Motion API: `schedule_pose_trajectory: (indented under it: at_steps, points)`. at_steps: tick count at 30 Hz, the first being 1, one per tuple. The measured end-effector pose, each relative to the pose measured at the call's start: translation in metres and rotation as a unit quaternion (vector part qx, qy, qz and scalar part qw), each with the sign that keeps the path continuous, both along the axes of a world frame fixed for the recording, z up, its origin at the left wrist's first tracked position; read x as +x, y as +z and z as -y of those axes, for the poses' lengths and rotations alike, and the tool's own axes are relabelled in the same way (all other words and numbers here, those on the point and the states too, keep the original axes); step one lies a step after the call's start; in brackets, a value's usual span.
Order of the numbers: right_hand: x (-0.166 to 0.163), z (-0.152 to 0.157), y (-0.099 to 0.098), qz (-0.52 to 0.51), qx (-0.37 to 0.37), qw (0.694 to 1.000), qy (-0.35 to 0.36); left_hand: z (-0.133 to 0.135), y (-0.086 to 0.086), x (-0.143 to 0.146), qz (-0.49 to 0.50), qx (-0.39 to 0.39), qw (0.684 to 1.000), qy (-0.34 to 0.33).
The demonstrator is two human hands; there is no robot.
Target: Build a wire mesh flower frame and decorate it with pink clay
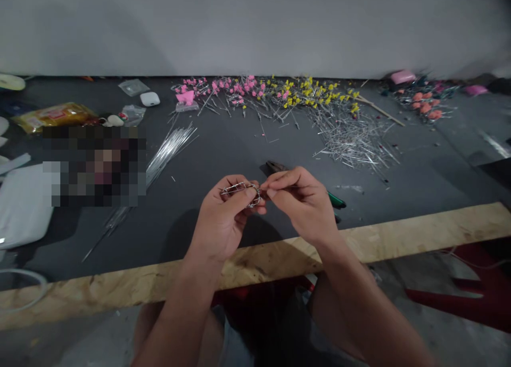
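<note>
My left hand [223, 218] is closed around a small bent wire piece [241, 190], held just above the dark table near its front edge. My right hand [301, 199] pinches the right end of that same wire piece with thumb and fingers pressed together. Both hands meet at the middle of the view. Directly behind my right hand lie pliers [279, 168] with green handles [337, 201], partly hidden by the hand.
A bundle of straight wires [167, 151] lies left of centre. Pink-beaded stems [235, 90], yellow-beaded stems [311, 92] and a heap of cut wires [355, 140] spread along the back. Orange beads [425, 106] sit far right. A wooden table edge [399, 236] runs along the front.
</note>
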State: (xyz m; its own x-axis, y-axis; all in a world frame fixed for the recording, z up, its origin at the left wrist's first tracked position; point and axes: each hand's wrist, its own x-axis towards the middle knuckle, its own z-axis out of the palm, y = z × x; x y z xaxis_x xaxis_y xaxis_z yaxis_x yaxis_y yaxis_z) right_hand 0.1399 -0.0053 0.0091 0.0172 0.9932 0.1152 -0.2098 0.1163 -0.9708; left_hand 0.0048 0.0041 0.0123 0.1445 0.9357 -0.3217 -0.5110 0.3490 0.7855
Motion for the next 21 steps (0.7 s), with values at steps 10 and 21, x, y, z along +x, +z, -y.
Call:
schedule_pose_trajectory:
  at_steps: [10, 21]
  points:
    - [0.013, -0.008, -0.001, 0.042, 0.041, 0.997, 0.046, -0.002, 0.000, 0.002, -0.043, 0.030, 0.999, -0.008]
    - [0.014, -0.012, 0.000, 0.030, 0.025, 0.996, 0.087, -0.003, 0.003, 0.002, -0.060, 0.034, 0.998, 0.000]
